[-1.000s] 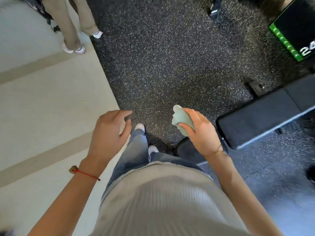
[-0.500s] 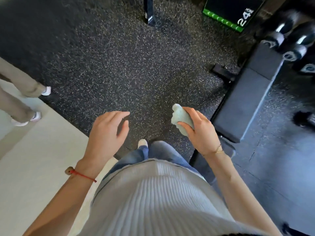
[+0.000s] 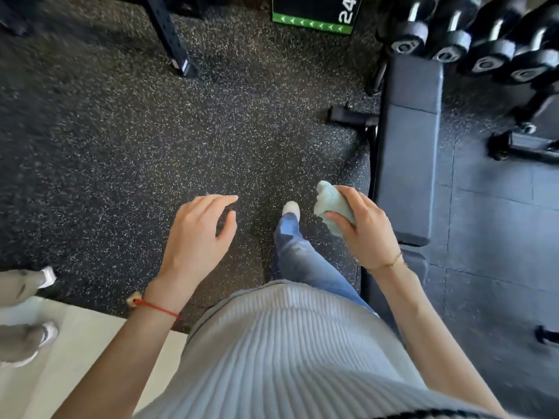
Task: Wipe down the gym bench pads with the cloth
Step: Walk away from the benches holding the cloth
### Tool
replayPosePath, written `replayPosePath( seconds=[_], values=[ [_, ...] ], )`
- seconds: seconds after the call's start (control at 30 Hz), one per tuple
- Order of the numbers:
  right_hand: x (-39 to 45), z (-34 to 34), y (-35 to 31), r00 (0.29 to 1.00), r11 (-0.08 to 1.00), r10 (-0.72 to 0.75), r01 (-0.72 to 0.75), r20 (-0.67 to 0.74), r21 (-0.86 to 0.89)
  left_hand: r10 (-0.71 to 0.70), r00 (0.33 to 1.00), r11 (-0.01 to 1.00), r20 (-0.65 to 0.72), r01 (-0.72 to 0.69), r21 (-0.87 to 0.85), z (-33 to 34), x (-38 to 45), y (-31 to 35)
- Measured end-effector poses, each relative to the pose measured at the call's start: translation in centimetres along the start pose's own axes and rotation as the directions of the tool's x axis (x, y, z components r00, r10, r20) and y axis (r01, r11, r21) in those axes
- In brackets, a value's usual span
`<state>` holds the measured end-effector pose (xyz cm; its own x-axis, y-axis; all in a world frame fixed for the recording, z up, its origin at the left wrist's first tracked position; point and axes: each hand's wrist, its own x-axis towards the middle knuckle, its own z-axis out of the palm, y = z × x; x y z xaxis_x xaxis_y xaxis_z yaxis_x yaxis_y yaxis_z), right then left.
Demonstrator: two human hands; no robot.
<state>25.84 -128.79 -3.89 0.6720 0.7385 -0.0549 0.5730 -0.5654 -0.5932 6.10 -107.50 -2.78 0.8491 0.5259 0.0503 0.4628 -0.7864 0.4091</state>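
Black speckled rubber flooring (image 3: 151, 140) across most of the frame, smooth dark tiles (image 3: 490, 237) at right, pale hard floor (image 3: 75, 343) at lower left. Mint-green cloth (image 3: 331, 205) bunched in right hand (image 3: 363, 228), fingers and thumb curled round it, just left of black gym bench pads (image 3: 406, 152). Left hand (image 3: 196, 234) empty, fingers relaxed and slightly spread. Dumbbells (image 3: 472, 40) racked upper right; plyo box (image 3: 314, 13) top centre.
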Motion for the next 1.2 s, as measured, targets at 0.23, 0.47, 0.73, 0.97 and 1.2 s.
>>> replayPosePath(
  seconds=[0.23,0.47,0.73,0.97,1.2],
  values=[
    [13.8,-3.6,2.0,0.999,0.999,0.035,-0.036,-0.035,-0.011,0.053,0.999,0.998,-0.007,-0.053,-0.017,0.0,16.5,0.2],
    [27.0,-7.3,4.0,1.0,0.999,0.008,-0.009,-0.024,-0.035,0.051,0.998,0.998,-0.023,-0.052,-0.028,0.0,30.6,0.1],
    [41.1,-8.9,6.5,1.0,0.999,0.011,-0.011,-0.011,-0.034,0.047,0.999,0.998,-0.018,-0.047,-0.033,1.0,45.0,-1.5],
    [56.6,-10.1,8.7,0.998,0.998,0.056,-0.056,-0.027,-0.034,0.067,0.998,0.997,-0.019,-0.068,-0.047,1.9,61.5,-4.0],
    [72.1,-13.3,9.9,0.992,0.995,0.095,-0.096,-0.081,0.002,0.119,0.993,0.992,0.005,-0.118,-0.049,1.1,78.7,-5.4]
  ],
)
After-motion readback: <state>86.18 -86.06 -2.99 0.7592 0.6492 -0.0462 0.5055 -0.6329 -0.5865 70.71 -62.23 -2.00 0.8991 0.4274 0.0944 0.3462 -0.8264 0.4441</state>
